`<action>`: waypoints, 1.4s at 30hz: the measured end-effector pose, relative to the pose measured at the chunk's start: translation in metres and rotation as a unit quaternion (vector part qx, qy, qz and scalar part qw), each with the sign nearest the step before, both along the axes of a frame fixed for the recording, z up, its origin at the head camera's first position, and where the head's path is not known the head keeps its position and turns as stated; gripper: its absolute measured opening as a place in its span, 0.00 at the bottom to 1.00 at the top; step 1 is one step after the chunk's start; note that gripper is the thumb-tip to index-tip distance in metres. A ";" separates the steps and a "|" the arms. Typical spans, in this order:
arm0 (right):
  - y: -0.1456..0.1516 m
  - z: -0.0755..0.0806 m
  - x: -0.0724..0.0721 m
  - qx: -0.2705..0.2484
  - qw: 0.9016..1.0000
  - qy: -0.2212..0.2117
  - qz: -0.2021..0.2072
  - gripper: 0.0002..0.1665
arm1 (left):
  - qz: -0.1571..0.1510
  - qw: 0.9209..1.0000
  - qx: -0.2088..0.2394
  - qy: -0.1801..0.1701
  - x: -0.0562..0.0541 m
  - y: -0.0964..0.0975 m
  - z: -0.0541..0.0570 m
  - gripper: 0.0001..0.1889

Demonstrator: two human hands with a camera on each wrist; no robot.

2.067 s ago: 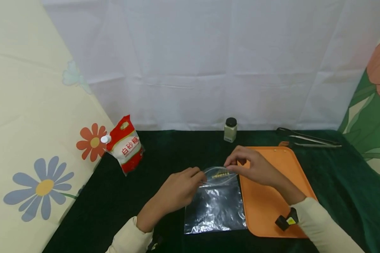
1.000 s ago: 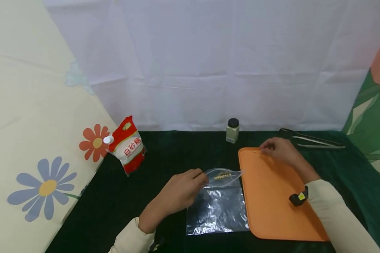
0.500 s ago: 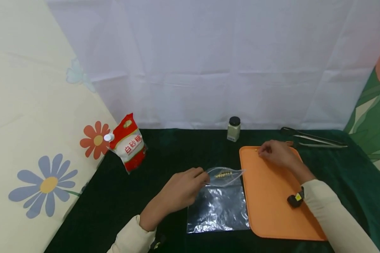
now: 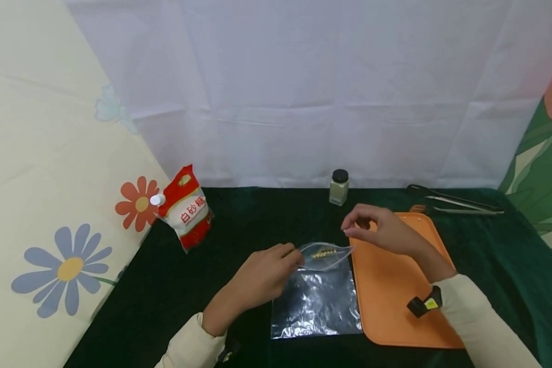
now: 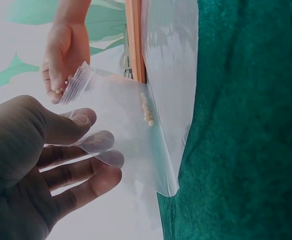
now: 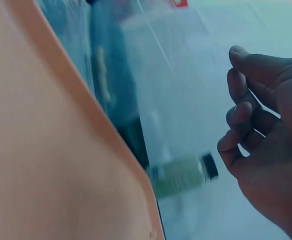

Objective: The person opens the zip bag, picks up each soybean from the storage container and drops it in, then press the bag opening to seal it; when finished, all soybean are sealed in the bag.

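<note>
My left hand [image 4: 267, 271] pinches the left edge of the mouth of a clear zip bag [image 4: 317, 306], thumb on one side and fingers on the other. The bag's mouth gapes, and a row of small pale-yellow beans [image 4: 324, 253] lies inside. To the right, my right hand [image 4: 382, 232] is raised over the far left corner of an orange tray [image 4: 395, 296]. A couple of small beans [image 5: 59, 91] show at its thumb and fingertips in the left wrist view, just beyond the bag's zip edge. One bean [image 6: 153, 234] sits at the tray's far end in the right wrist view.
A spice jar [image 4: 338, 189] with a black lid stands at the back. Metal tongs [image 4: 460, 202] and a brown-tipped utensil [image 4: 418, 208] lie behind the tray. A red and white sugar bag [image 4: 186, 209] with a white cap stands at the left.
My right hand went from the bag's mouth to the tray's far end, then lifted and came back left toward the bag with beans. The left hand keeps its grip on the bag.
</note>
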State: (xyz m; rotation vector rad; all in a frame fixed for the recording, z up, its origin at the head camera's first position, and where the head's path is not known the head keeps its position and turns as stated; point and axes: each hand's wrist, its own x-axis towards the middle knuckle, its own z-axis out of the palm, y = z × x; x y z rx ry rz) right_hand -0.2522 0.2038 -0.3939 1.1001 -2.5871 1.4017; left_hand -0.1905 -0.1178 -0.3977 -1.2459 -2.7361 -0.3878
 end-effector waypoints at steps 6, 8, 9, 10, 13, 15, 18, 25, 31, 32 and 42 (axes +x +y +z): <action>-0.026 0.003 0.010 0.017 0.998 0.021 0.064 0.09 | -0.003 1.000 0.004 0.008 0.000 0.000 -0.001 0.11; -0.030 0.003 0.011 0.025 0.997 0.025 0.071 0.09 | -0.004 1.000 0.004 0.010 0.000 -0.001 -0.001 0.11; -0.032 0.003 0.012 0.028 0.997 0.025 0.072 0.09 | -0.005 1.000 0.004 0.010 0.000 -0.001 -0.001 0.11; -0.032 0.004 0.012 0.030 0.997 0.026 0.071 0.09 | -0.005 1.000 0.003 0.008 0.000 -0.001 -0.001 0.11; -0.030 0.005 0.012 0.029 0.997 0.031 0.057 0.10 | -0.004 1.000 -0.001 0.007 0.000 -0.001 0.000 0.11; -0.026 0.008 0.012 0.026 0.998 0.040 0.041 0.10 | -0.003 1.000 -0.004 0.004 0.000 -0.001 0.001 0.11; -0.015 0.012 0.010 0.024 0.998 0.062 0.008 0.10 | -0.001 1.000 -0.006 0.002 0.000 -0.001 0.001 0.12; 0.023 0.021 0.001 0.119 0.966 0.175 -0.151 0.04 | -0.005 1.000 -0.001 0.001 0.000 -0.001 0.001 0.13; 0.069 0.026 -0.014 0.232 0.927 0.168 -0.244 0.06 | -0.004 1.000 -0.003 0.002 0.001 -0.002 0.001 0.13; 0.076 0.025 -0.016 0.244 0.926 0.146 -0.250 0.07 | -0.004 1.000 -0.004 0.002 0.001 -0.002 0.001 0.13; 0.099 -0.003 -0.035 0.333 0.904 0.022 -0.266 0.11 | -0.013 1.000 0.010 0.015 0.001 -0.001 0.000 0.11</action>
